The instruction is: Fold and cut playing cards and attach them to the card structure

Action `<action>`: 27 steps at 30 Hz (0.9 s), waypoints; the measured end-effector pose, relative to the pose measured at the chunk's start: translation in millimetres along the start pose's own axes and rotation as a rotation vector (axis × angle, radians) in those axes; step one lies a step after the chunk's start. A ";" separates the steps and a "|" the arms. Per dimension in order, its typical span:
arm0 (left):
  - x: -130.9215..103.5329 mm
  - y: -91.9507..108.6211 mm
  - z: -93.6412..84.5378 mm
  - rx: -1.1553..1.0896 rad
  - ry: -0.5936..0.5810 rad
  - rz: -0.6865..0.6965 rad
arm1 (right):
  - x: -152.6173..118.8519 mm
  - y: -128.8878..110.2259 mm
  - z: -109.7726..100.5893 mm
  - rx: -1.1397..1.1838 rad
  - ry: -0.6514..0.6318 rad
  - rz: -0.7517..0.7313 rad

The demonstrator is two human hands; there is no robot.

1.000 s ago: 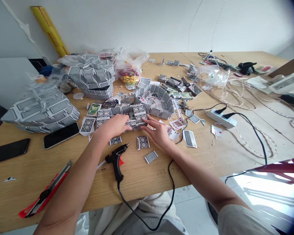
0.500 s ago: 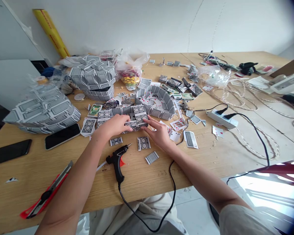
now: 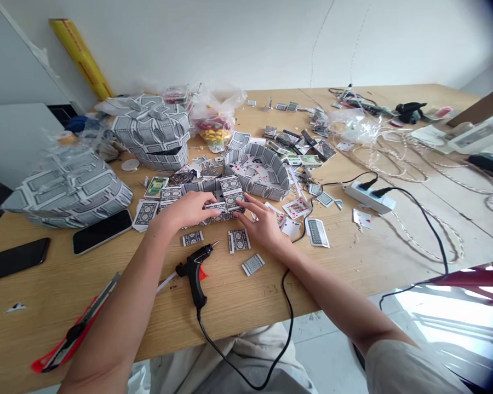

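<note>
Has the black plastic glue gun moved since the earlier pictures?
No, the glue gun shows no shift against the front edge of the wooden table.

two phones (image 3: 102, 232) lie near each other, a yellow roll (image 3: 80, 57) well behind them.

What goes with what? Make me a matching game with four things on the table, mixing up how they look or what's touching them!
Things:
1. hot glue gun
2. playing-card box
3. power strip
4. utility knife

Clues:
A. white, with two black plugs in it
B. red and grey
C. touched by the left hand and right hand
D. mostly black, with an orange-red trigger

Pairs: 1-D, 2-C, 3-A, 4-B
</note>
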State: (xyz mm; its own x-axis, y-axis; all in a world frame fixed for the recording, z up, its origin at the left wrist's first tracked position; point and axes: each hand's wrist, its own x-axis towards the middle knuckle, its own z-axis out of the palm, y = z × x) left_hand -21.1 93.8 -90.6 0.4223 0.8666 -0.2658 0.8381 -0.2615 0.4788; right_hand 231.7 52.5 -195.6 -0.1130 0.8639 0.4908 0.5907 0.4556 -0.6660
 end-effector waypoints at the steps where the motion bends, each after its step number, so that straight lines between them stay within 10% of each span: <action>1: -0.5 1.4 -0.7 -0.012 0.008 0.009 | -0.5 -1.4 0.2 -0.017 0.010 -0.028; 11: 0.4 10.5 2.4 -0.067 0.100 0.078 | 1.0 -12.1 1.0 -0.061 -0.042 -0.374; 27: 6.6 8.8 7.6 -0.049 0.095 0.118 | -1.5 -10.0 0.4 -0.110 -0.169 -0.350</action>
State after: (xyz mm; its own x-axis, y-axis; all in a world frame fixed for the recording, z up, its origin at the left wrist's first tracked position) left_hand -8.3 94.0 -94.5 0.4803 0.8680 -0.1259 0.7658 -0.3451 0.5427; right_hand 225.7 46.8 -189.9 -0.4471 0.6880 0.5716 0.5744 0.7107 -0.4061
